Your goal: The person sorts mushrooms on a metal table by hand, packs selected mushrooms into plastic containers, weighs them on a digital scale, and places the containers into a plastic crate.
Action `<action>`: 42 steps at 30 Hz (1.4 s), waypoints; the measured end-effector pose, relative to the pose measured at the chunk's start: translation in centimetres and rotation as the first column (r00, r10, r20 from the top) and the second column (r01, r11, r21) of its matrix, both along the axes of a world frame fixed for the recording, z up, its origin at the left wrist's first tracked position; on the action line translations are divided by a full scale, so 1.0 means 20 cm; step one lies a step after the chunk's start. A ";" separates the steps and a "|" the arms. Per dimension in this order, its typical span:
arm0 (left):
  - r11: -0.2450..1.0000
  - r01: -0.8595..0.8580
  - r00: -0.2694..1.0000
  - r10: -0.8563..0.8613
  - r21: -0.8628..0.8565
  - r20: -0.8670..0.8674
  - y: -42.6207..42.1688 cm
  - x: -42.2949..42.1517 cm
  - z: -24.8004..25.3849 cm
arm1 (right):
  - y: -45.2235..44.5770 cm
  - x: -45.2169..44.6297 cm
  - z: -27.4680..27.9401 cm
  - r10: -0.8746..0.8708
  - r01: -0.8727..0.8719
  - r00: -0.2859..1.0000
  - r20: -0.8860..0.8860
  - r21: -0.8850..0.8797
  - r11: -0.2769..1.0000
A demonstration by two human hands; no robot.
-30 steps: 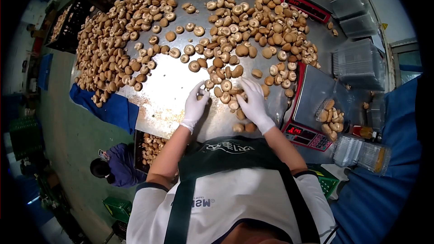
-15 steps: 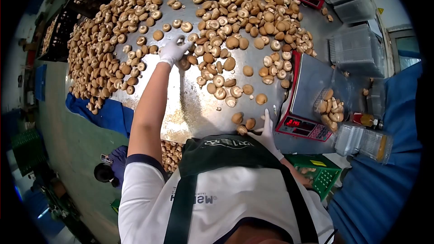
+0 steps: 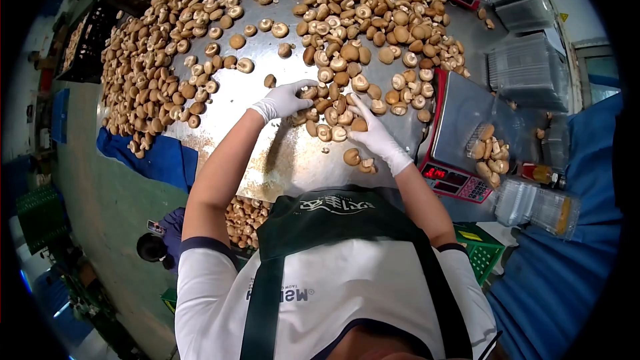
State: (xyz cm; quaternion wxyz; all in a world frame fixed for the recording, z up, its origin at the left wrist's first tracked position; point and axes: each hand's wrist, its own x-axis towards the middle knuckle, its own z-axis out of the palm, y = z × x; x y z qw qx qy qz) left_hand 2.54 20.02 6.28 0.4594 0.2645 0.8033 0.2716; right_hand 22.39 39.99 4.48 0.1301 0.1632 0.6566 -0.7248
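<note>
Brown shiitake mushrooms (image 3: 331, 115) sit in a loose cluster on the metal table (image 3: 250, 153), between my two gloved hands. My left hand (image 3: 287, 101) is at the cluster's left side, fingers apart and curved against the mushrooms. On the right side my right hand (image 3: 375, 135) touches the cluster, its fingers spread and stretched forward. Neither hand closes on a mushroom, though some fingertips are partly hidden among the caps. A few mushrooms (image 3: 352, 157) lie nearer to me, below my right hand.
A red scale (image 3: 460, 127) at right carries a clear container of mushrooms (image 3: 492, 153). Stacked clear plastic boxes (image 3: 530, 70) stand beyond it. Heaped mushrooms (image 3: 150, 73) cover the table's left, near a blue cloth (image 3: 147, 160). Another person (image 3: 167, 240) is at lower left.
My left hand has moved right and nearer to me. My right hand has reached forward from the table's near edge. The mushrooms between them are gathered closer together.
</note>
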 end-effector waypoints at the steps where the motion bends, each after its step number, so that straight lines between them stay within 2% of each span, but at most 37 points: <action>1: 1.000 0.000 0.998 0.000 -0.011 0.062 -0.02 0.02 0.03 | 0.01 0.04 0.01 0.053 -0.050 0.998 -0.036 0.082 0.995; 2: 1.000 0.004 0.992 -0.001 -0.022 0.124 -0.03 0.03 0.05 | 0.02 0.08 0.01 0.065 -0.045 0.994 -0.085 0.214 0.976; 3: 0.996 0.081 0.997 -0.080 0.049 -0.016 -0.07 0.05 0.00 | 0.03 0.14 0.03 0.081 -0.031 0.988 -0.132 0.343 0.939; 4: 0.990 0.098 0.993 -0.090 0.104 -0.072 -0.09 0.08 0.02 | 0.03 0.20 0.04 0.102 -0.009 0.979 -0.174 0.465 0.885; 5: 0.994 0.057 0.997 -0.053 0.089 -0.055 -0.12 0.11 0.04 | 0.03 0.27 0.07 0.002 0.041 0.995 -0.099 0.424 0.905; 6: 0.997 0.017 0.999 -0.015 0.072 -0.037 -0.14 0.15 0.10 | 0.03 0.35 0.07 -0.045 0.087 0.994 -0.102 0.464 0.882; 8: 0.971 -0.128 0.991 0.134 0.203 -0.016 -0.25 0.18 0.05 | 0.03 0.51 0.04 -0.135 0.176 0.984 -0.115 0.538 0.825; 10: 0.899 -0.321 0.947 0.312 0.299 0.078 -0.34 0.21 0.07 | 0.01 0.68 -0.02 -0.187 0.172 0.982 -0.025 0.523 0.835; 11: 0.868 -0.356 0.930 0.367 0.345 0.035 -0.39 0.20 0.04 | -0.01 0.74 -0.07 -0.206 0.166 0.978 0.021 0.513 0.842; 12: 0.890 -0.389 0.899 0.423 0.237 -0.112 -0.45 0.19 0.02 | -0.04 0.80 -0.14 -0.151 0.134 0.988 -0.017 0.558 0.819; 14: 0.928 -0.345 0.849 0.372 0.140 -0.374 -0.56 0.16 -0.10 | -0.08 0.86 -0.28 -0.033 0.083 0.996 -0.089 0.647 0.758; 15: 0.925 -0.359 0.872 0.379 0.122 -0.309 -0.59 0.17 -0.14 | -0.10 0.83 -0.31 -0.030 0.081 0.995 -0.090 0.635 0.769; 16: 0.956 -0.276 0.885 0.292 0.095 -0.363 -0.58 0.19 -0.14 | -0.14 0.76 -0.26 -0.054 0.100 0.994 -0.094 0.613 0.784; 18: 0.984 -0.163 0.918 0.176 0.066 -0.356 -0.51 0.25 -0.14 | -0.21 0.61 -0.18 -0.102 0.143 0.989 -0.103 0.568 0.811; 19: 0.985 -0.124 0.922 0.159 0.118 -0.354 -0.47 0.27 -0.13 | -0.22 0.52 -0.19 -0.135 0.156 0.988 -0.078 0.517 0.842; 20: 0.992 -0.082 0.937 0.110 0.097 -0.331 -0.43 0.28 -0.14 | -0.21 0.44 -0.19 -0.157 0.153 0.987 -0.022 0.396 0.905; 22: 0.994 -0.005 0.948 0.039 0.107 -0.317 -0.34 0.30 -0.14 | -0.22 0.24 -0.01 -0.169 0.154 0.980 0.102 0.138 0.978; 23: 0.993 0.035 0.951 0.001 0.111 -0.309 -0.31 0.32 -0.13 | -0.22 0.16 0.06 -0.130 0.119 0.982 0.141 0.080 0.990; 24: 0.991 0.072 0.953 -0.034 0.115 -0.303 -0.29 0.33 -0.11 | -0.21 0.12 -0.02 -0.075 0.062 0.994 0.077 0.157 0.986; 26: 0.988 0.051 0.948 -0.001 0.149 -0.317 -0.27 0.37 -0.11 | -0.19 0.04 -0.18 0.034 -0.019 0.999 -0.043 0.325 0.946; 27: 0.988 0.025 0.955 0.022 0.153 -0.296 -0.28 0.39 -0.14 | -0.20 0.03 -0.16 0.087 -0.062 0.995 -0.043 0.410 0.910; 28: 0.988 -0.008 0.960 0.051 0.156 -0.275 -0.30 0.41 -0.20 | -0.24 0.00 -0.13 0.130 -0.096 0.990 -0.056 0.411 0.907; 30: 0.901 -0.022 0.940 0.166 0.434 -0.297 -0.35 0.51 -0.34 | -0.34 -0.01 -0.03 0.155 -0.159 0.985 0.070 0.045 0.986; 31: 0.877 -0.046 0.921 0.222 0.478 -0.320 -0.38 0.58 -0.36 | -0.41 -0.01 0.02 0.199 -0.192 0.972 0.121 -0.072 0.979; 32: 0.854 -0.073 0.896 0.283 0.515 -0.343 -0.41 0.63 -0.37 | -0.46 0.00 -0.02 0.235 -0.231 0.970 0.061 -0.073 0.970; 34: 0.884 -0.242 0.888 0.367 0.399 -0.277 -0.51 0.72 -0.32 | -0.52 -0.02 -0.14 0.369 -0.360 0.923 -0.109 0.090 0.929; 35: 0.861 -0.335 0.878 0.433 0.383 -0.205 -0.58 0.77 -0.29 | -0.59 -0.03 -0.03 0.380 -0.372 0.920 0.100 -0.092 0.924; 36: 0.831 -0.416 0.862 0.490 0.370 -0.132 -0.64 0.82 -0.25 | -0.63 -0.03 -0.07 0.423 -0.422 0.900 0.107 -0.034 0.906; 38: 0.753 -0.560 0.782 0.618 0.345 -0.081 -0.78 0.92 -0.20 | -0.79 -0.06 0.04 0.496 -0.491 0.840 0.220 -0.082 0.867; 40: 0.661 -0.675 0.690 0.723 0.327 -0.036 -0.93 1.02 -0.19 | -0.95 -0.07 -0.03 0.597 -0.598 0.801 0.041 0.034 0.801; 41: 0.630 -0.708 0.634 0.766 0.318 -0.106 -1.01 1.08 -0.20 | -1.03 -0.08 -0.08 0.653 -0.654 0.756 0.033 0.074 0.753; 42: 0.575 -0.752 0.575 0.811 0.322 -0.106 -1.10 1.13 -0.19 | -1.14 -0.10 -0.06 0.718 -0.713 0.696 0.017 0.139 0.688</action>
